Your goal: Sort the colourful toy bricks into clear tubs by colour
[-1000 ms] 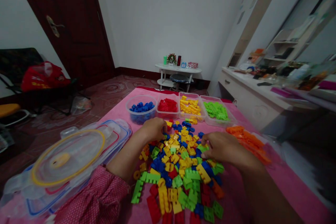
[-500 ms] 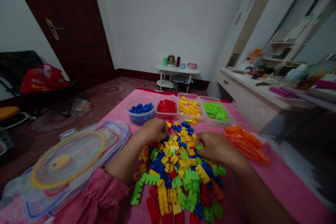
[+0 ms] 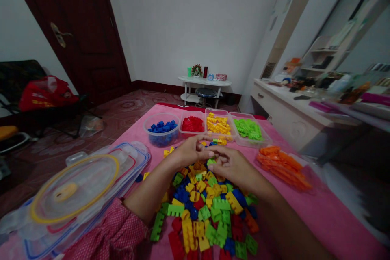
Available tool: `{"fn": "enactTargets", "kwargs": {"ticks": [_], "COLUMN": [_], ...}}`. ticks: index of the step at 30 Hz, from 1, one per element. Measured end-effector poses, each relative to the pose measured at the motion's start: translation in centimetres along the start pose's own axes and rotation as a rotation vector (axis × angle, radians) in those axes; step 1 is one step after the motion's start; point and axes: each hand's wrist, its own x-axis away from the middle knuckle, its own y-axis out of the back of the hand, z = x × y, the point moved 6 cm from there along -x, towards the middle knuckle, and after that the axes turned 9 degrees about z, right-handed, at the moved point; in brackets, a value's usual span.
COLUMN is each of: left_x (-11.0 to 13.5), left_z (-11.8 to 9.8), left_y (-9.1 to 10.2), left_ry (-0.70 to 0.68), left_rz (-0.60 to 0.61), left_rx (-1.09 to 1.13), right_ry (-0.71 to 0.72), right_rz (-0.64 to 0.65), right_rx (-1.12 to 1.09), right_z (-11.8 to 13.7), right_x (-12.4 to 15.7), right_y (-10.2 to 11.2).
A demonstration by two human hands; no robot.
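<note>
A heap of mixed plastic bricks point(image 3: 207, 207) in red, yellow, blue and green lies on the pink table cover point(image 3: 304, 211). Both hands are raised just above the heap's far end and meet in the middle. My left hand point(image 3: 190, 152) has its fingers curled, its fingertips touching the right hand's. My right hand point(image 3: 233, 166) pinches a small green brick point(image 3: 211, 161) at its fingertips. What the left fingers grip is hidden.
Behind the heap stands a row of clear tubs: blue bricks point(image 3: 161, 128), red bricks point(image 3: 192, 124), yellow bricks point(image 3: 217, 125), green bricks point(image 3: 249, 128). Orange bricks point(image 3: 282, 164) lie at the right. Stacked clear lids point(image 3: 76, 191) sit at the left. A white desk point(image 3: 292, 105) flanks the right.
Both hands have lifted off the heap and come together in the middle. The right hand picked up a green brick and moved left; the left hand moved right.
</note>
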Motion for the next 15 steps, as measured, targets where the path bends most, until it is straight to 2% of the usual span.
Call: {"fn": "enactTargets", "kwargs": {"ticks": [4,7,9,11,13,15], "left_x": [-0.3,-0.1,0.1,0.3,0.4,0.5], "left_z": [0.6,0.4,0.0,-0.4,-0.8,-0.9], "left_y": [0.0,0.3,0.6,0.8,1.0,1.0], "left_ry": [0.001,0.028,0.04,0.039,0.037,0.035], "left_rz": [-0.077,-0.143,-0.18,-0.201,-0.206,-0.196], "left_rx": [-0.219,-0.399,-0.498,-0.57,-0.615,-0.647], "right_ry": [0.057,-0.002,-0.087,-0.175,-0.299,-0.351], "right_rz": [-0.084,-0.126,-0.191,-0.281,-0.342,-0.4], "right_rx": [0.031,0.108,0.181,0.302,0.46,0.536], "right_z": [-0.4,-1.6,-3.0,-4.5,-5.9,-6.6], "right_x": [-0.3,-0.7,-1.2,-1.8,-2.4,-2.8], "right_y": [-0.2,1.6,4.7,8.6,12.5,15.6]}}
